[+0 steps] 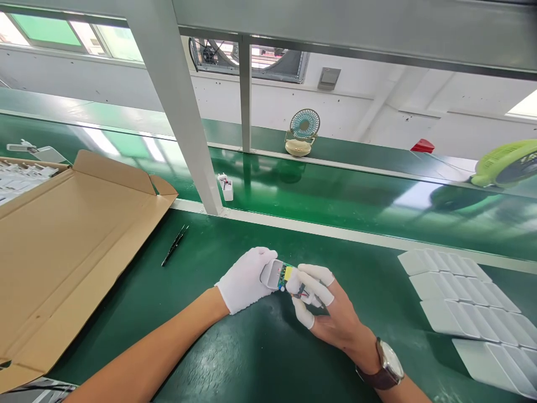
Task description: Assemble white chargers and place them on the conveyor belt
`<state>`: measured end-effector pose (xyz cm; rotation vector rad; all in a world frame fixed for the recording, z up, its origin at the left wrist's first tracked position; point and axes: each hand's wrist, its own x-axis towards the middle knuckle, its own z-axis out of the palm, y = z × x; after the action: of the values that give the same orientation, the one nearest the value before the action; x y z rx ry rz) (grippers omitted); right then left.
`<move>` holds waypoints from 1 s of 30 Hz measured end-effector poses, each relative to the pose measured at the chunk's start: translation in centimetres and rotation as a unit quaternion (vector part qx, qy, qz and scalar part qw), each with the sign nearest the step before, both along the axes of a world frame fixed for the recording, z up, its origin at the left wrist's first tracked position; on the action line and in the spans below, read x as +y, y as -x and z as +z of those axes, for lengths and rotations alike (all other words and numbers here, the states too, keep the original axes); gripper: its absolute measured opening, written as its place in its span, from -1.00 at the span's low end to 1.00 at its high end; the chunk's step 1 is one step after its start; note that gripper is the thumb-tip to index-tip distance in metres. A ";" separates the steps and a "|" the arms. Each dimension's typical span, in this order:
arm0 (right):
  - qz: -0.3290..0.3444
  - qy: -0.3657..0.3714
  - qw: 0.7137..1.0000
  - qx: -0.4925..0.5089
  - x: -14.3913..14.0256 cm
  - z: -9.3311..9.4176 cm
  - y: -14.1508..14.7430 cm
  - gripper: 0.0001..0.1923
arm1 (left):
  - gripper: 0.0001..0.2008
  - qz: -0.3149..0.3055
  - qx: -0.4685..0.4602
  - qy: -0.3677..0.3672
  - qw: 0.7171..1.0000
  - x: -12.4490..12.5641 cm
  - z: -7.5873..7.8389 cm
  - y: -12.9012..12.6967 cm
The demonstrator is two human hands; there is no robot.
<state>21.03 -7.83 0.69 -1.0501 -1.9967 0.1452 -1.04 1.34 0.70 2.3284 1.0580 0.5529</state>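
My left hand (250, 280), in a white glove, is closed around a white plastic housing (272, 274) with an open end. A green circuit board (283, 276) with a yellow part on it sits at that opening, seemingly partly inside. My right hand (321, 302) wears white finger cots and a wristwatch. Its fingers pinch the circuit board's far end, where a white piece and short red and dark wires show. Both hands are above the green work surface (268, 352). How deep the board reaches into the housing is hidden.
Black tweezers (175, 245) lie left of my hands, beside a large open cardboard box (84, 224) with white parts. White trays (470, 296) overlap on the right. Beyond a metal post (184, 112) stand a white device (225, 187), a small fan (304, 131) and a green fan (509, 162).
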 end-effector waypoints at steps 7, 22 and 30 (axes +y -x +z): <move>0.001 0.024 1.000 0.002 0.0 -0.3 0.0 -0.22 | -0.53 -0.015 0.010 -0.032 0.999 -0.3 -0.1 -0.1; 0.008 0.029 0.999 -0.016 0.0 -0.7 0.1 -0.18 | -0.70 -0.017 0.033 -0.034 0.999 -0.5 0.6 -0.4; 0.001 0.033 0.999 -0.029 0.0 -0.6 0.2 -0.19 | -0.73 -0.025 0.017 -0.044 0.999 -0.4 0.2 -0.5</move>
<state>20.85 -7.85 0.10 -1.1057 -2.0573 0.1835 -0.54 0.94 0.88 2.4409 1.0074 0.5527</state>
